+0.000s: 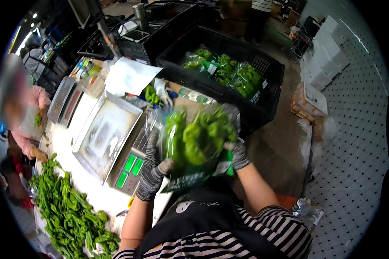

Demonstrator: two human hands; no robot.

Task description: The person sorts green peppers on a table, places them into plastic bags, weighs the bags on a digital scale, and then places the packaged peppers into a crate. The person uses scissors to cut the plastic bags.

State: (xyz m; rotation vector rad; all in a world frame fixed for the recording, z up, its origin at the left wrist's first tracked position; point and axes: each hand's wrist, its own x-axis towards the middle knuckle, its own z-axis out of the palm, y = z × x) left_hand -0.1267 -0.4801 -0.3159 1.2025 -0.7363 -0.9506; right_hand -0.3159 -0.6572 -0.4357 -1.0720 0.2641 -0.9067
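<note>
A clear plastic bag of green peppers (pixel 194 142) hangs between my hands, in front of my apron. My left hand (pixel 152 171), in a grey striped knit glove, grips the bag's left side with the thumb toward me. On the bag's right side my right hand (pixel 236 154), gloved the same way, has hold of the plastic. The bag is slightly blurred, and its lower part is dark green with printing. Left of my left hand stands a digital scale (pixel 128 173) with lit green displays. Its metal weighing tray (pixel 105 139) bears no peppers.
Loose green peppers (pixel 68 210) lie heaped on the white table (pixel 94 191). A black plastic crate (pixel 265 106) ahead holds several bagged peppers (pixel 233 74). A second scale (pixel 64 102) stands near a co-worker (pixel 29 106) at the left. White foam boxes (pixel 324 55) line the right.
</note>
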